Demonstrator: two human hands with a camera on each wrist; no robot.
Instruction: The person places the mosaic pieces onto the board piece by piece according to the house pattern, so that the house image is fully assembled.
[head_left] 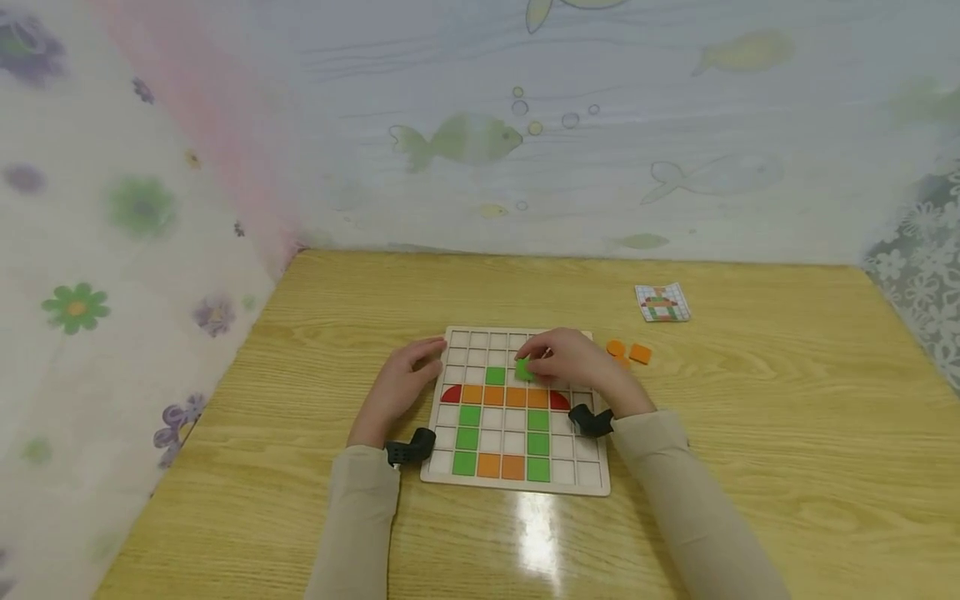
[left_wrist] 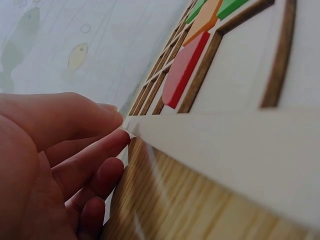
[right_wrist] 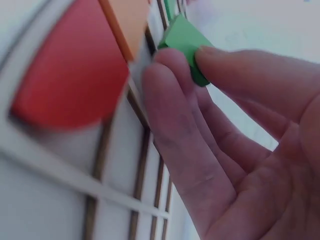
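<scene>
A pale wooden grid board lies on the table. My right hand pinches a green tile between thumb and fingers, tilted above the upper part of the grid. Fingertips of my left hand touch the board's left edge; the fingers are loosely bent. Across the grid runs a row of orange tiles with a rounded red piece at its left end and another red piece at its right. Above the row sits one green tile. Green columns and two orange tiles fill cells below.
Right of the board lie loose orange pieces, including a round one and a square. Farther back is a small printed card with a coloured grid pattern. The wooden table meets decorated walls at its back and left.
</scene>
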